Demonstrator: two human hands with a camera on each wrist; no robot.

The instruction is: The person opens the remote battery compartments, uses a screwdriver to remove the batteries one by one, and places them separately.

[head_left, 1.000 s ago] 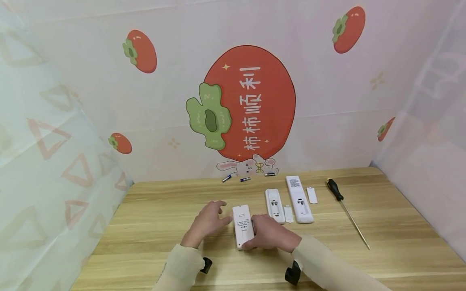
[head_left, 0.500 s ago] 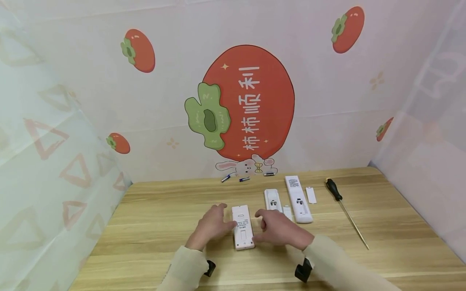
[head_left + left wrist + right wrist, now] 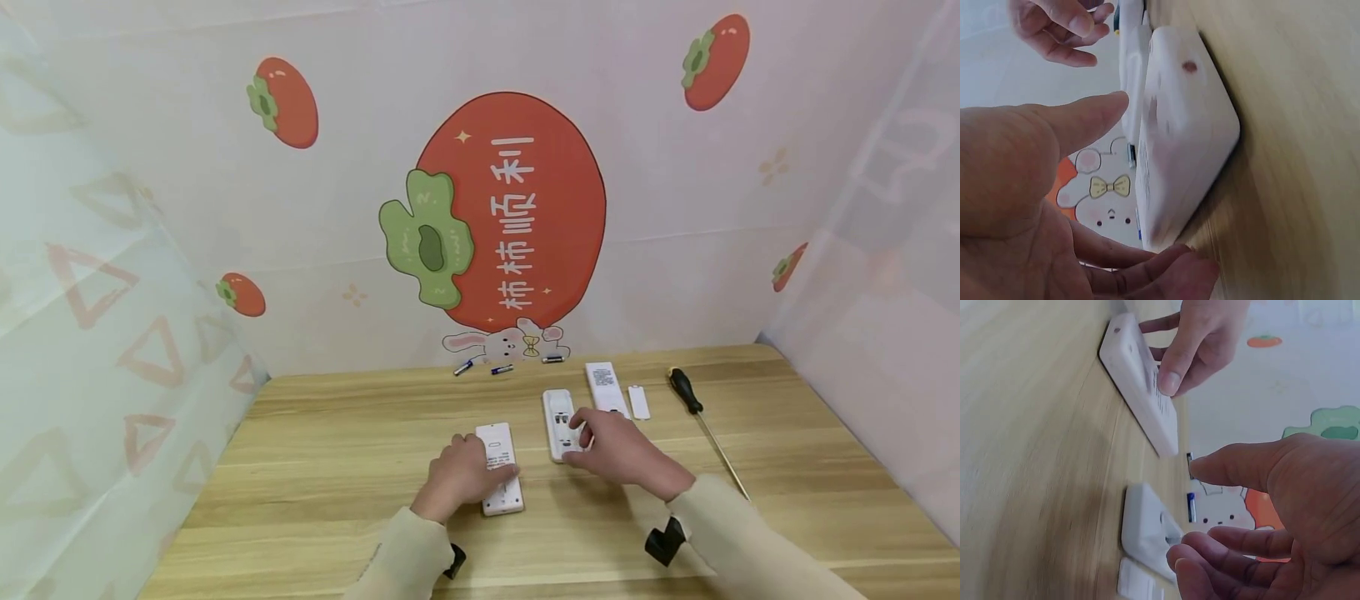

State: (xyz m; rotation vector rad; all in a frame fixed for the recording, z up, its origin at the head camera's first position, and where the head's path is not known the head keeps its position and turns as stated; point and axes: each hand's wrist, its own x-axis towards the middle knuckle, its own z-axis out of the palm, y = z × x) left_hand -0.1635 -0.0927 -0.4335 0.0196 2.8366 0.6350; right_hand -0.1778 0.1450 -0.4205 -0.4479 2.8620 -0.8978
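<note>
A white remote control (image 3: 504,500) lies back side up on the wooden table, printed text on its back. My left hand (image 3: 460,473) holds it, the thumb across its back and the fingers along its left edge. To the right lies a smaller white remote (image 3: 557,404) with its battery compartment uncovered. Over that one's right side hovers my right hand (image 3: 618,450), fingers loosely bent, nothing between thumb and fingers. Beside the smaller remote, a white battery cover (image 3: 1137,580) shows in the right wrist view; my right hand hides it in the head view.
Behind my right hand lies a longer white remote (image 3: 604,387), partly covered, with a loose battery cover (image 3: 639,402) beside it. A black-handled screwdriver (image 3: 685,392) is farther right. Along the back edge lie three batteries (image 3: 502,369), near the printed wall cloth (image 3: 337,208).
My right hand has let go of the text-marked remote and moved right, over the smaller remote. My left hand has moved right onto the remote, its thumb now across the back.
</note>
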